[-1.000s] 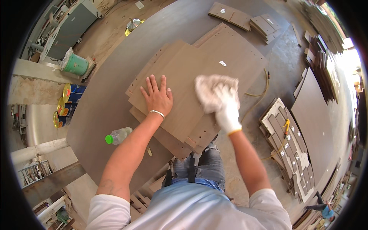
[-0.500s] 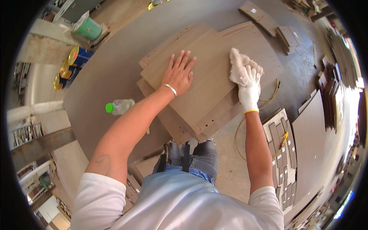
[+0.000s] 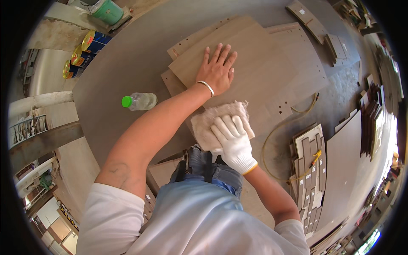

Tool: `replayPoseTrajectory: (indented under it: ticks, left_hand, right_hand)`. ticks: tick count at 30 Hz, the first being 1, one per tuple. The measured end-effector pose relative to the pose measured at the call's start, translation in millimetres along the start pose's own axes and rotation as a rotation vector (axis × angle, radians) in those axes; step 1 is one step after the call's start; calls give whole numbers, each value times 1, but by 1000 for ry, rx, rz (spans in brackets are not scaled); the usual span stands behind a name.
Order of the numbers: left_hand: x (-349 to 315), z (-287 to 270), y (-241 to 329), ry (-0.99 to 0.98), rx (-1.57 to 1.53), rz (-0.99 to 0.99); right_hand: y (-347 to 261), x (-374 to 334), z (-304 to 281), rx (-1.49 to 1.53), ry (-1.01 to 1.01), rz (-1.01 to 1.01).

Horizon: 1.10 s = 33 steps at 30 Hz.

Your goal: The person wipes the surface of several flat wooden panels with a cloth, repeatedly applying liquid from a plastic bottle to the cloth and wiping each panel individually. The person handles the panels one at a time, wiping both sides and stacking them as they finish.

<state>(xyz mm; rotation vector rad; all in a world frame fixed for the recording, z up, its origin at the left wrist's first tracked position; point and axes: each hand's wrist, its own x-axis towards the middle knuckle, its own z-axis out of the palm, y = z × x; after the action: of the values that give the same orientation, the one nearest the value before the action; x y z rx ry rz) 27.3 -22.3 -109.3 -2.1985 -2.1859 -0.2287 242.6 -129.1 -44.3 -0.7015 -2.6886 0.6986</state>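
Several flat brown boards (image 3: pixel 263 63) lie stacked on a large grey-brown table, some with drilled holes along their edges. My bare left hand (image 3: pixel 216 70) rests flat on the top board with its fingers spread, a bracelet at the wrist. On my right hand (image 3: pixel 231 140) is a white knitted glove with a yellow cuff edge. Its fingers press a fluffy off-white cloth (image 3: pixel 204 125) against the near corner of the stack, close to my waist. The cloth covers that corner of the boards.
A clear bottle with a green cap (image 3: pixel 143 101) lies on the table (image 3: pixel 114 76) left of my forearm. Brown panels (image 3: pixel 312 23) lie at the far right. A yellowish hose (image 3: pixel 272 127) with a yellow fitting loops beside a stack of labelled strips (image 3: pixel 307 170). Blue cans (image 3: pixel 97 41) stand at left.
My right hand has swept the cloth from the right side of the boards to the near left corner. My left hand stays flat on the top board. The view has shifted slightly.
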Motion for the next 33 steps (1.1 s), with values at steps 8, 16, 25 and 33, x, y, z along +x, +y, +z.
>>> replayPoseTrajectory:
  ticks: [8,16,25,33]
  left_hand:
    - [0,-2,-2,-45,10,0]
    - [-2,-3,1,-45,1,-12]
    - [-2,-1,-3,-44,-21,9]
    - [-1,-4,0,-18,-29,35]
  right_hand:
    - [9,-24,4,-37,-45,-44]
    - [5,-32,-2,-124,-75,-61]
    - [12,-15,-5,63,1,-38]
    - [195,7,-70,-346,220,271]
